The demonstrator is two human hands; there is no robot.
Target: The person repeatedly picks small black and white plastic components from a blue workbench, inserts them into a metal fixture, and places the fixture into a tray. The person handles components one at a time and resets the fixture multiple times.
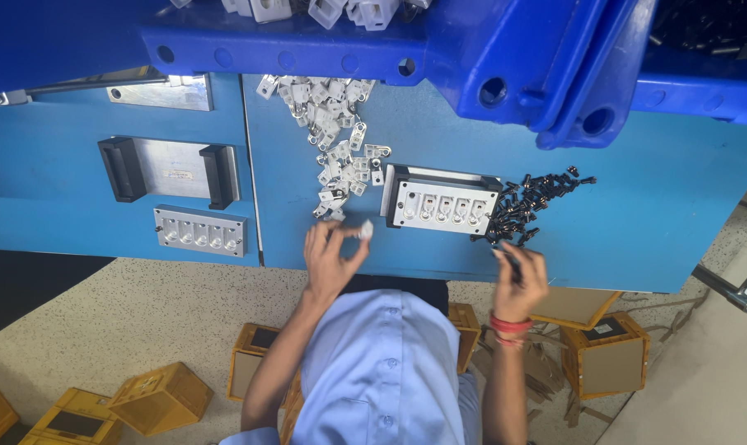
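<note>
My left hand (330,257) pinches a small white plastic part (363,231) just left of a pale metal fixture (443,204) with a row of several slots, set in a black frame on the blue table (653,222). My right hand (520,280), with a red band at the wrist, grips a small black pin (508,259) at the near edge of a heap of black pins (531,202), to the right of the fixture. A trail of loose white parts (338,140) runs from the far side toward my left hand.
A second slotted metal fixture (200,231) and a metal plate with black end blocks (171,169) lie on the left table section. Blue bins (472,49) with white parts overhang the far edge. Yellow boxes (159,400) stand on the speckled floor.
</note>
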